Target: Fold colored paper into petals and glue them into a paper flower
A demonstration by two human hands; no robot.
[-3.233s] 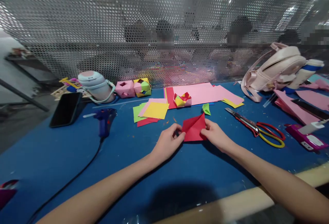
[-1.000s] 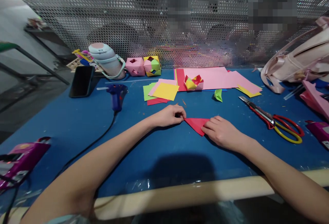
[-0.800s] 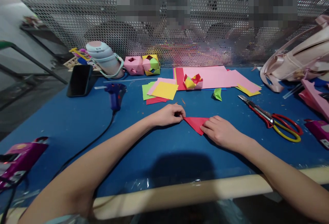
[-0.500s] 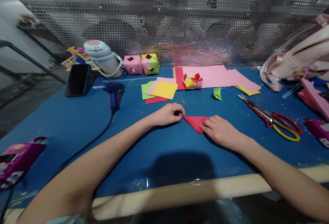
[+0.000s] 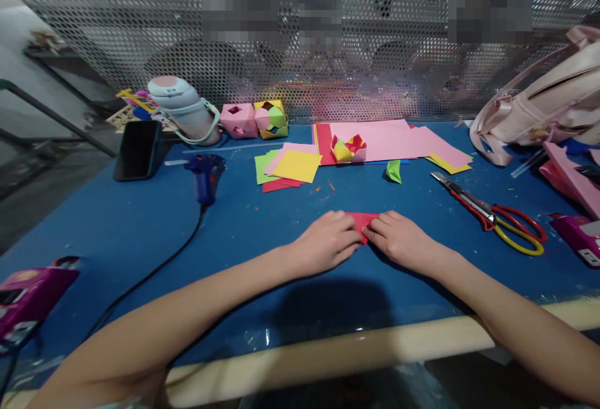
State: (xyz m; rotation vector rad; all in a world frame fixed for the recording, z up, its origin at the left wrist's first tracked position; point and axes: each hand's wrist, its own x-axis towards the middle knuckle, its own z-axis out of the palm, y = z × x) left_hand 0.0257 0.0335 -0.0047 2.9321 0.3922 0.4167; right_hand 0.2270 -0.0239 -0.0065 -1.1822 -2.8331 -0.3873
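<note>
The folded red paper [image 5: 364, 219] lay flat on the blue table [image 5: 140, 234], nearer the person than the yellow-topped stack of squares [image 5: 291, 167] and a little to its right. The left hand [image 5: 328, 243] lay palm down on the sheet's left part, fingers straight and close together, pressing rather than gripping. The right hand [image 5: 398, 240] had bent fingers bunched with their tips on the sheet's right corner; whether they pinched it could not be told. The glue gun [image 5: 205, 174] lay left of the stack, a green scrap [image 5: 392, 171] right of it, and the scissors [image 5: 510, 227] well off to its right
</note>
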